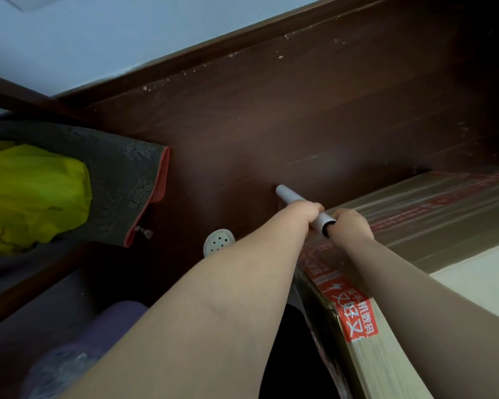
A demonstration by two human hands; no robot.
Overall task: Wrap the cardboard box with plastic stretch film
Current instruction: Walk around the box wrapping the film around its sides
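Cardboard box (409, 234) lower right, red printed tape (355, 318) on its near edge, top glossy, so judged already under some turns of film. Grey film-roll core (290, 196) sits just over a box corner. Left hand (307, 215) curled round its middle, right hand (349, 226) gripping the near end, likely two-handed to keep the film taut round the corner. Dark wood panel (271, 125) behind, yellow bag (32, 194) far left

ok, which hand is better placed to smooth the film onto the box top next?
Right, probably. The right hand holds the near end of the grey tube directly over the cardboard box, so it is nearest the top face. The left hand grips the tube mid-length, beyond the box edge.
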